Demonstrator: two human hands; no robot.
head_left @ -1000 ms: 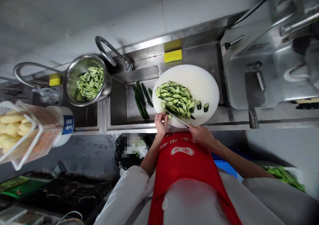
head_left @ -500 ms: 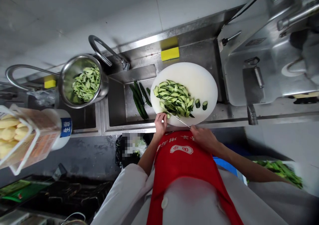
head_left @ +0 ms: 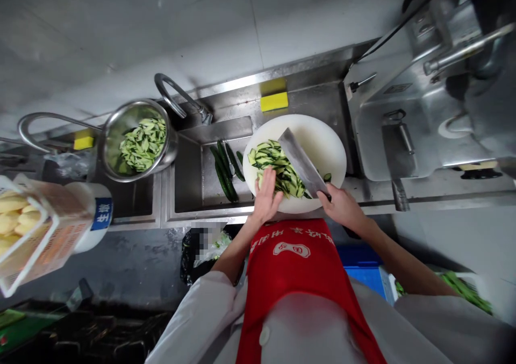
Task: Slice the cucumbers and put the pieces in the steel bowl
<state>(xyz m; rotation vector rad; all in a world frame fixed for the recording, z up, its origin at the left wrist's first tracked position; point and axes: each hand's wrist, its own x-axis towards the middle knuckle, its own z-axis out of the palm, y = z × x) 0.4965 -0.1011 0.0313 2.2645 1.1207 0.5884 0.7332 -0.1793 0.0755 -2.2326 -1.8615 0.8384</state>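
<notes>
A round white cutting board (head_left: 318, 133) bears a heap of sliced cucumber (head_left: 268, 153), pale green with dark rind. My left hand (head_left: 266, 198) lies with fingers stretched out against the heap's near left side. In my right hand (head_left: 342, 205) is a cleaver (head_left: 301, 162), its broad blade tilted over the board along the right side of the slices. The blade hides part of the heap. A cucumber piece (head_left: 327, 177) shows just beyond the blade, near the handle. Several whole cucumbers (head_left: 224, 173) lie in the sink to the left.
A steel pot (head_left: 171, 146) of cucumber slices stands left, beside a curved faucet (head_left: 181, 92). A yellow sponge (head_left: 274, 101) lies behind the board. At far left is a basket (head_left: 52, 240) of peeled, yellowish pieces; below the counter sits a black bag (head_left: 189, 256).
The cleaver has swung from the board's near edge to the right of the heap, its broad side now showing. My left hand has opened from a pinch and moved right onto the slices.
</notes>
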